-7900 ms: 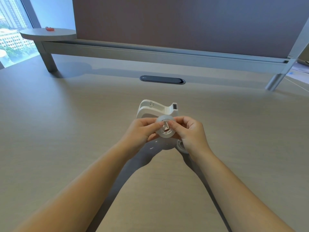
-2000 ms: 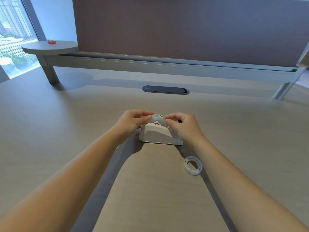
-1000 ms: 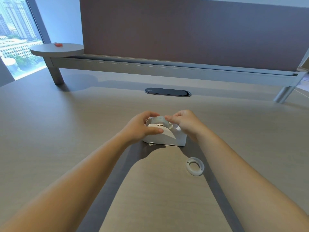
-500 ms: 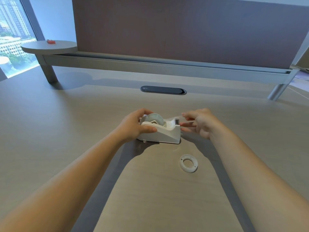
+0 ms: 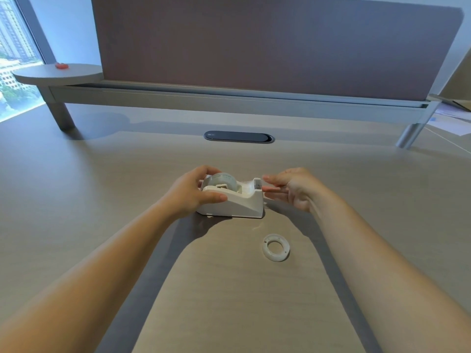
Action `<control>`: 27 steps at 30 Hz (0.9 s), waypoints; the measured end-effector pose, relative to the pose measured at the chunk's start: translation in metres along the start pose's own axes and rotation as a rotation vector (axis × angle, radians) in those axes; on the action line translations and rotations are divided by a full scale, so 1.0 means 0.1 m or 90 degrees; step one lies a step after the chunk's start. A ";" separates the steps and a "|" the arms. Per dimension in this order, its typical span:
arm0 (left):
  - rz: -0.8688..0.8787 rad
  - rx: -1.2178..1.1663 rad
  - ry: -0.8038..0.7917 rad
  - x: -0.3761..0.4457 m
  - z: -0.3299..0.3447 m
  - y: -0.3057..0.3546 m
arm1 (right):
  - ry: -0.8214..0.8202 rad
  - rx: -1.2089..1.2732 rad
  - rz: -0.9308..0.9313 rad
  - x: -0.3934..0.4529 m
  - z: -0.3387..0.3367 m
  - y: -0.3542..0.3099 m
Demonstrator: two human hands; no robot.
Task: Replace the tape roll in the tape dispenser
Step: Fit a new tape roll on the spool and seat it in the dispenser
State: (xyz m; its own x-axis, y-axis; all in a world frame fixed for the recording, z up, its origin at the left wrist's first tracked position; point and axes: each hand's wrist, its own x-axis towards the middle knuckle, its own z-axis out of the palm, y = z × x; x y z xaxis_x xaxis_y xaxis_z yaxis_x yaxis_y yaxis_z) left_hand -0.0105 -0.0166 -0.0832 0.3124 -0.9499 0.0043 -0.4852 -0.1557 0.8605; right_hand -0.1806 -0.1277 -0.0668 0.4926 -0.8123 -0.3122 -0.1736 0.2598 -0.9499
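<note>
Head view: a white tape dispenser [image 5: 233, 200] stands on the desk [image 5: 76, 200], cutter end to the right, with the new tape roll [image 5: 224, 180] seated in its cradle.
Left hand [image 5: 190, 193]: fingers curled around the back of the dispenser, thumb along its near side; most likely bracing it so it cannot slide.
Right hand [image 5: 293, 188]: fingers loosely spread, holding nothing, tips just beside the cutter, probably after pressing the tape end down there.
Empty core [image 5: 275, 247]: lies flat on the desk, apart from the dispenser, nearer the person.
Change from two seconds ago: both hands were then pinching the roll over the dispenser; now the roll is seated and the right hand has moved to the cutter.
</note>
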 end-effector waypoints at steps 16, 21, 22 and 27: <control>0.008 -0.023 0.017 -0.02 0.02 -0.03 | 0.131 -0.007 -0.076 0.01 0.11 0.37; 0.010 -0.023 0.017 -0.03 0.03 -0.03 | 0.128 -0.041 -0.069 0.02 0.09 0.43; 0.010 -0.028 0.020 -0.03 0.04 -0.04 | 0.133 -0.053 -0.074 0.03 0.09 0.43; 0.005 0.008 0.013 -0.05 0.04 -0.01 | 0.193 -0.119 -0.145 -0.07 0.11 0.32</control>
State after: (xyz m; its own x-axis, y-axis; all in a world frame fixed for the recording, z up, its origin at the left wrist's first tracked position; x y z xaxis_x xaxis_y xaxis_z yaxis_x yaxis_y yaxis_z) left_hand -0.0146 -0.0125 -0.0862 0.3255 -0.9453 0.0222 -0.4975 -0.1513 0.8541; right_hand -0.1803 -0.1082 -0.0955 0.2673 -0.9623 -0.0499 -0.2550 -0.0207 -0.9667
